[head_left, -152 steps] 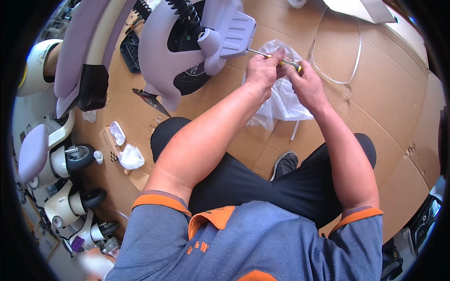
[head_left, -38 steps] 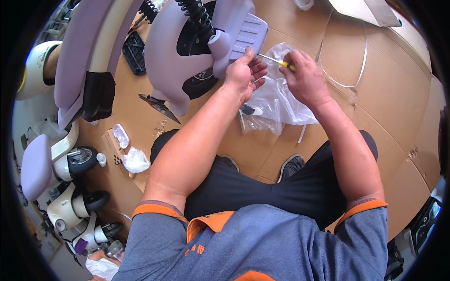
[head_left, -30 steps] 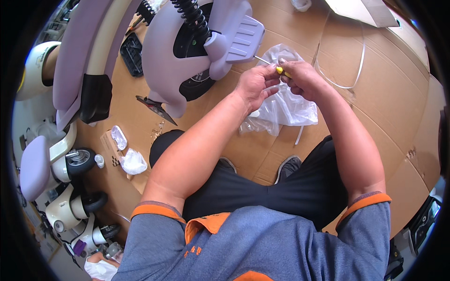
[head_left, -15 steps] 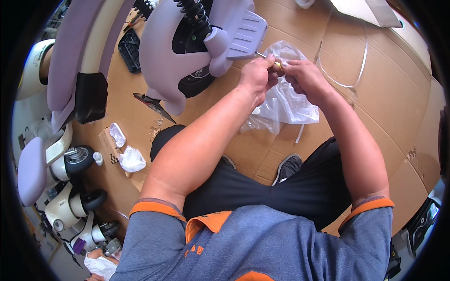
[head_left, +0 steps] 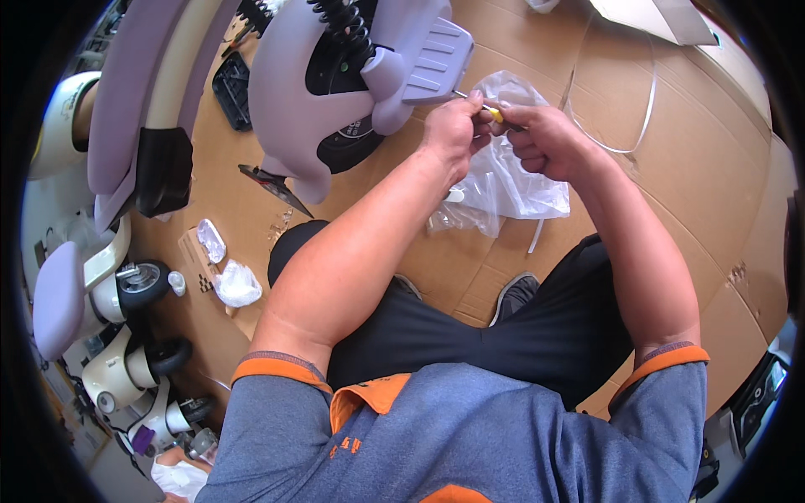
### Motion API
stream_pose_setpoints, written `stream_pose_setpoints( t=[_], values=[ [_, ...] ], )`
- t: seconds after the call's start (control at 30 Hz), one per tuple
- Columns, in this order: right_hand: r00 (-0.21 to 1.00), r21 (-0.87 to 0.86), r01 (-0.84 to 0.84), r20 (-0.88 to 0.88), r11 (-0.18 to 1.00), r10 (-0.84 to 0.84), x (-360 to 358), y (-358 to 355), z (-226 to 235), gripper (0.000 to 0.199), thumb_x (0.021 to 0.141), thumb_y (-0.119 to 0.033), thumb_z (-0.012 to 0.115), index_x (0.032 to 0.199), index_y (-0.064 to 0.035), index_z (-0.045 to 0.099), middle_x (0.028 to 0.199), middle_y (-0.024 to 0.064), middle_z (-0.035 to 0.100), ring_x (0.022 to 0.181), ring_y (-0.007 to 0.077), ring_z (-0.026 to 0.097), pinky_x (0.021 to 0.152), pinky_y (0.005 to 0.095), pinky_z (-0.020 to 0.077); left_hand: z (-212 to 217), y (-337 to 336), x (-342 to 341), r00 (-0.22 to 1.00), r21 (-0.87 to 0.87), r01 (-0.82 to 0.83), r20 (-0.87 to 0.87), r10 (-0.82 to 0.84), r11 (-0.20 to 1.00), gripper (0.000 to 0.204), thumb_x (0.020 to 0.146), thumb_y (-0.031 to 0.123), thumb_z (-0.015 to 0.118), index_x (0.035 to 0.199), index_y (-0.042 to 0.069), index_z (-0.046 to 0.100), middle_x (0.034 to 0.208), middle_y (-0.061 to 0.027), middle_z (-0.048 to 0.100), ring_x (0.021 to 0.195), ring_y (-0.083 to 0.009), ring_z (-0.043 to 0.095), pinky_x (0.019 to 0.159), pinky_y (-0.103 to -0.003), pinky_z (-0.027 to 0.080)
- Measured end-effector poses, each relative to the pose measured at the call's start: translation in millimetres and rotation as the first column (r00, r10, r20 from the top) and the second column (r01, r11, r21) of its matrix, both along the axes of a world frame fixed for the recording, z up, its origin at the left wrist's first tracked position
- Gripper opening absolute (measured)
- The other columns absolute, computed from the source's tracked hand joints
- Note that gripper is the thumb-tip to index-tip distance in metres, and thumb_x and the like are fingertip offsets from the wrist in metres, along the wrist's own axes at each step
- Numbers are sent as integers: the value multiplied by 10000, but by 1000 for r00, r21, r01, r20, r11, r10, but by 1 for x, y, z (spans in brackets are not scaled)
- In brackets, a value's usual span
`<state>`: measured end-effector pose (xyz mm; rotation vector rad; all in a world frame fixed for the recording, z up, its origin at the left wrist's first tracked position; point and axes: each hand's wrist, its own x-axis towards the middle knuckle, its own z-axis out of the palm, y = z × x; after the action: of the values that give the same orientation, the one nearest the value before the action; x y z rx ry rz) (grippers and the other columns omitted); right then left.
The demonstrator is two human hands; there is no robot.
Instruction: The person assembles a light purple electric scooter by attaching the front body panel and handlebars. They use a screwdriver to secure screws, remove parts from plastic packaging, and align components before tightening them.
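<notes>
A screwdriver (head_left: 495,115) with a yellow-and-dark handle points up and left at the lilac footrest (head_left: 439,64) of a scooter lying on its side. My right hand (head_left: 545,142) is closed round its handle, fingers curled in. Closer to the tip, my left hand (head_left: 453,130) pinches the thin metal shaft. The tip reaches the footrest's lower edge; I cannot make out a screw there. Under and behind my hands lies a crumpled clear plastic bag (head_left: 528,189).
The lilac scooter body (head_left: 289,101) with a black spring fills the upper left. A black plastic tray (head_left: 231,92) lies beside it on cardboard (head_left: 688,210). Small plastic-wrapped parts (head_left: 237,284) lie at left, near several white scooters (head_left: 109,381). A white strap (head_left: 646,126) curls at upper right.
My right hand has turned and its fingers wrap more fully round the screwdriver handle. My left hand has shifted slightly up and left along with the shaft.
</notes>
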<state>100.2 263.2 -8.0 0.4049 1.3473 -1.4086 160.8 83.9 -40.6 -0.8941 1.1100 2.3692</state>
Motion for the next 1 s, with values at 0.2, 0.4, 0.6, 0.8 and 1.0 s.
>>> stream_pose_setpoints(
  t=[0.2, 0.4, 0.6, 0.8, 1.0],
  values=[
    [-200, 566, 230, -769, 792, 607, 43, -12, -3, 239, 1003, -273, 641, 1039, -38, 666, 766, 119, 684, 770, 348, 682, 712, 464, 544, -9, -3, 1, 999, -44, -42, 12, 43, 998, 269, 1082, 364, 635, 988, 128, 726, 790, 37, 622, 724, -107, 557, 716, -301, 512],
    [882, 201, -28, -456, 979, 119, 13, -3, -2, 253, 1041, -302, 647, 922, -80, 656, 664, -33, 520, 607, 109, 474, 555, 296, 402, 1, 5, -1, 999, -55, -24, 26, 26, 998, 267, 1080, 367, 636, 1002, 129, 729, 804, 41, 640, 744, -111, 563, 733, -297, 506],
    [133, 646, 103, -763, 757, 633, 38, -11, 1, 324, 1042, -360, 629, 984, -41, 649, 684, 60, 623, 705, 281, 664, 666, 423, 526, -7, -2, 1, 1000, -106, -23, -6, 22, 994, 279, 1085, 367, 629, 998, 120, 726, 794, 43, 624, 734, -102, 541, 720, -296, 493],
    [12, 621, 117, -781, 775, 625, 34, -9, 0, 312, 1005, -342, 655, 961, -34, 673, 746, 122, 679, 783, 332, 695, 711, 465, 540, 2, -4, 0, 1000, -51, -4, 29, 6, 999, 271, 1093, 336, 605, 1027, 104, 730, 822, 28, 652, 754, -113, 578, 756, -312, 531],
    [814, 265, -129, -522, 956, 255, 11, -1, -10, 307, 1031, -341, 619, 966, -46, 669, 719, 118, 660, 718, 313, 674, 692, 445, 537, -3, -9, 3, 999, -108, 35, -10, -36, 994, 232, 1085, 287, 602, 1047, 99, 732, 871, 20, 664, 789, -116, 586, 767, -311, 521]
  ],
)
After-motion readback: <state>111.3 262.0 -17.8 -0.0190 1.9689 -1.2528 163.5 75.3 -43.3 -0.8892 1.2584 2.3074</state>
